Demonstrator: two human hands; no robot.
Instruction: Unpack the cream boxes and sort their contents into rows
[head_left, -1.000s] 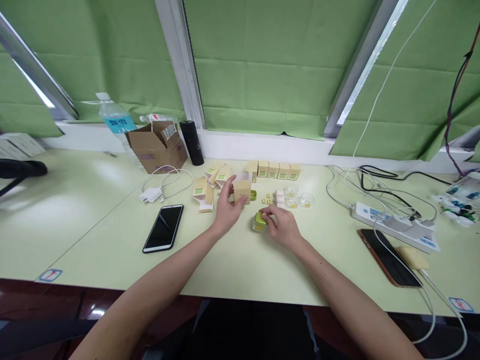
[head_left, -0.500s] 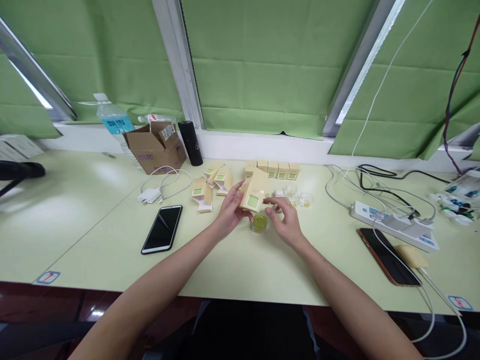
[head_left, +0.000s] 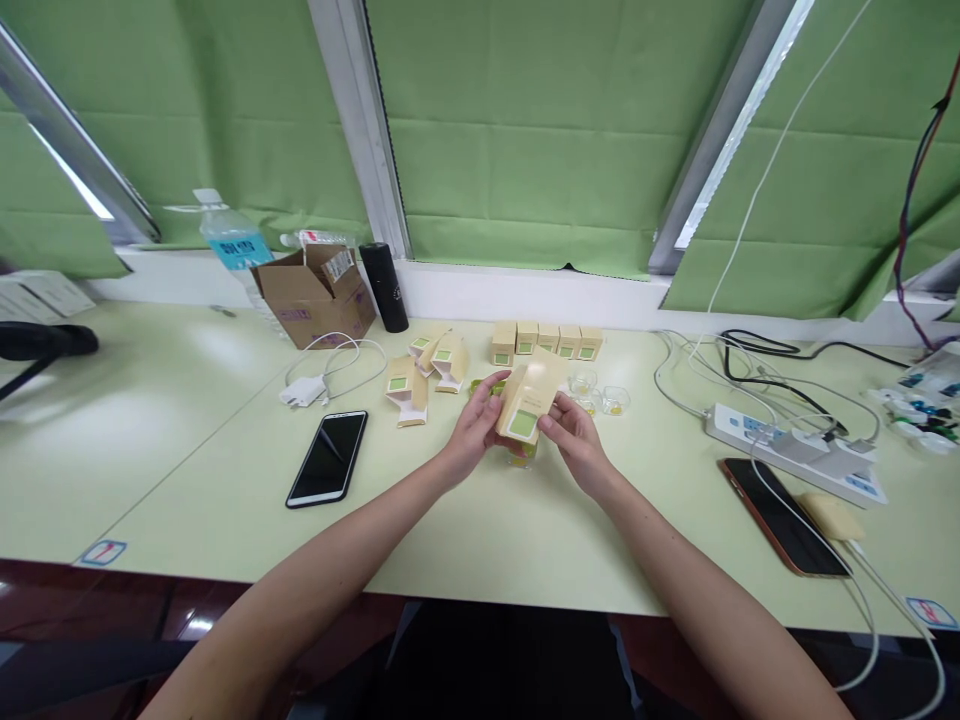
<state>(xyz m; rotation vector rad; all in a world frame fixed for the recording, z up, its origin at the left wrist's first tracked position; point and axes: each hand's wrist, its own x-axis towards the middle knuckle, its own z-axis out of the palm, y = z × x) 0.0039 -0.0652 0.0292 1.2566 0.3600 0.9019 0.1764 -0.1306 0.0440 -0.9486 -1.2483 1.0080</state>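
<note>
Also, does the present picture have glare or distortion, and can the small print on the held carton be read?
Head view: pale sheen on the table at left; head view: a bright highlight on the held carton, whose small print I cannot read; head view: window frames splay outward toward the top, likely wide-angle distortion.

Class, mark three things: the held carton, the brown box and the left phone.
Held carton [head_left: 534, 394]: head view, panel above the green label.
Brown box [head_left: 316, 314]: head view, near side.
Left phone [head_left: 328, 459]: head view, middle of its dark screen.
</note>
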